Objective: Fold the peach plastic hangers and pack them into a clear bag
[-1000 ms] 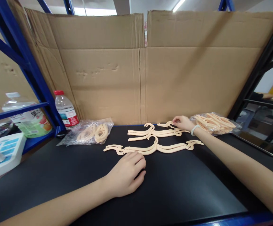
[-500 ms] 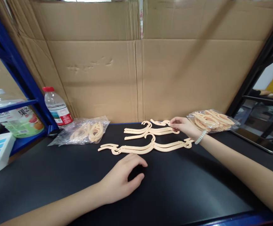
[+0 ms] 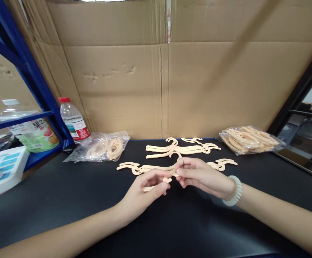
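Note:
My left hand [image 3: 146,188] is closed on a small cream plastic hanger piece [image 3: 167,180], partly hidden by the fingers. My right hand [image 3: 199,175] pinches cream plastic [image 3: 174,174] just beside it. Whether this is one piece or two, I cannot tell. Behind my hands lies a cream hanger [image 3: 156,167] with an upright hook and curved end pieces, its middle partly covered by the right hand. Farther back rests another cream hanger [image 3: 160,148], with a curved piece [image 3: 211,147] at its right end. A loose curved piece [image 3: 191,140] lies near the cardboard.
Clear bags of cream parts lie at back left [image 3: 109,147] and back right [image 3: 249,139]. A red-capped bottle [image 3: 75,122], a larger bottle [image 3: 34,132] and a white-and-blue tray [image 3: 6,172] stand left. A cardboard wall [image 3: 118,89] closes the back; a dark tablet-like slab [image 3: 301,165] lies right.
My right hand has come from the back row toward the middle, beside the left hand. The left hand, open before, now holds a small cream piece. The view has shifted slightly.

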